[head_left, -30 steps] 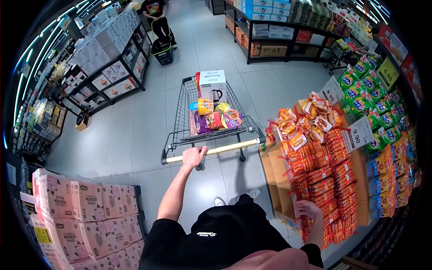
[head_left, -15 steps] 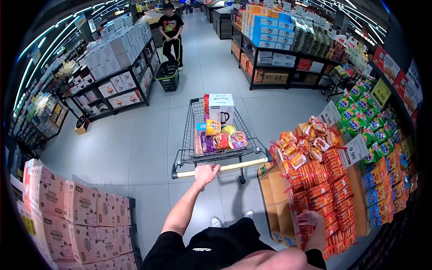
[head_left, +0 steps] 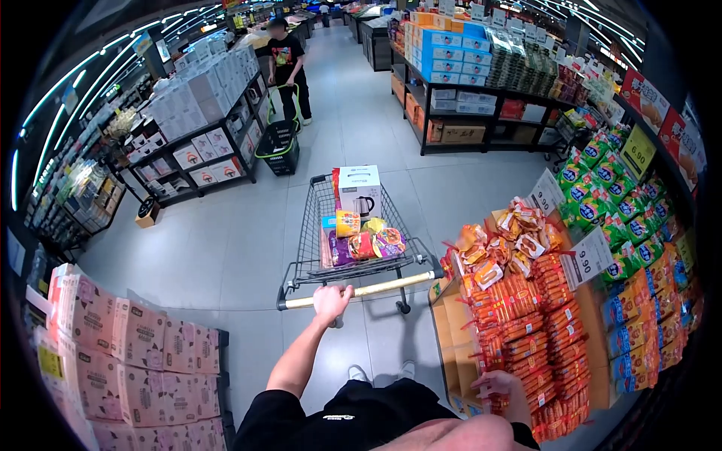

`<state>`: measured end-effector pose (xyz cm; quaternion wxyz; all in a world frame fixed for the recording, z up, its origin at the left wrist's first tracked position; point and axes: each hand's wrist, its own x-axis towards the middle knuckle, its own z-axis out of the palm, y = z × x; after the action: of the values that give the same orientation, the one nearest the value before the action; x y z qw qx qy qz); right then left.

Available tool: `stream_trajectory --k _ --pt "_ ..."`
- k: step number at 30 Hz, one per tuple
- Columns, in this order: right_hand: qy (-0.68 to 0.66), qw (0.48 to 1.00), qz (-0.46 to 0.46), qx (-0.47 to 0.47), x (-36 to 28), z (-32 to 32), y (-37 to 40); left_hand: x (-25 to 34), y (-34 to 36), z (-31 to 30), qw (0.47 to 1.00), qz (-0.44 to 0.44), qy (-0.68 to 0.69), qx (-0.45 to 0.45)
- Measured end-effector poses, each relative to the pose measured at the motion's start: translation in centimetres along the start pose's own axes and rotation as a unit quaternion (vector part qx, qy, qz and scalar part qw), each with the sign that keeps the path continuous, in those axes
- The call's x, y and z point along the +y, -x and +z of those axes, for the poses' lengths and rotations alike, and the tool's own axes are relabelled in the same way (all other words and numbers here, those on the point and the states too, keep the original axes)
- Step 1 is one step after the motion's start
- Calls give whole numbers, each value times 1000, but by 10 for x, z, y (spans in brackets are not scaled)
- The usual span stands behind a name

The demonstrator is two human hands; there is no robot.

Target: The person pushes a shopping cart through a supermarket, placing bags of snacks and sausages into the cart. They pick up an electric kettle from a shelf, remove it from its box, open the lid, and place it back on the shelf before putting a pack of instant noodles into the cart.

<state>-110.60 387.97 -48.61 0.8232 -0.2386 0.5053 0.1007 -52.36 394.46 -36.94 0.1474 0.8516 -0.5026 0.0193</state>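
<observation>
My left hand (head_left: 331, 303) is wrapped round the pale yellow handle (head_left: 391, 285) of a shopping cart. In the wire basket of the cart (head_left: 301, 240) stand a white kettle box (head_left: 359, 188), a yellow-orange tub (head_left: 348, 222) and several colourful snack packs (head_left: 363, 245). At lower right my right hand (head_left: 498, 383) has its fingers loosely stretched out, holding nothing. It overlaps the edge of a display of red-orange packaged sausages (head_left: 526, 331). Loose packs (head_left: 489, 273) are heaped at the far end of that display.
A person (head_left: 286, 68) stands ahead at left with a black wheeled basket (head_left: 278, 150). Stacked pink cartons (head_left: 139, 338) stand at lower left. Shelves of boxes (head_left: 462, 113) flank the aisle. Green bags (head_left: 620, 203) and price signs (head_left: 589, 257) line the right.
The cart and my left hand have shifted slightly left and nearer in view. My right hand has moved left and down along the sausage display. The person ahead has turned with the basket.
</observation>
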Motion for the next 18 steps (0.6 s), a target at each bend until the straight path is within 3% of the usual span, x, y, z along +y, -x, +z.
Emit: stream_trajectory --k 7,12,14,18 --pt "77 995 -70 1 -10 20 52 21 8 4 999 -32 13 -11" --pt "35 978 -160 -126 10 -15 55 35 13 8 999 -35 15 14" --pt "111 982 -128 -78 -16 5 65 38 15 7 999 -29 16 11" --pt "290 906 -255 -173 -88 39 62 38 16 0 998 -33 48 -40"
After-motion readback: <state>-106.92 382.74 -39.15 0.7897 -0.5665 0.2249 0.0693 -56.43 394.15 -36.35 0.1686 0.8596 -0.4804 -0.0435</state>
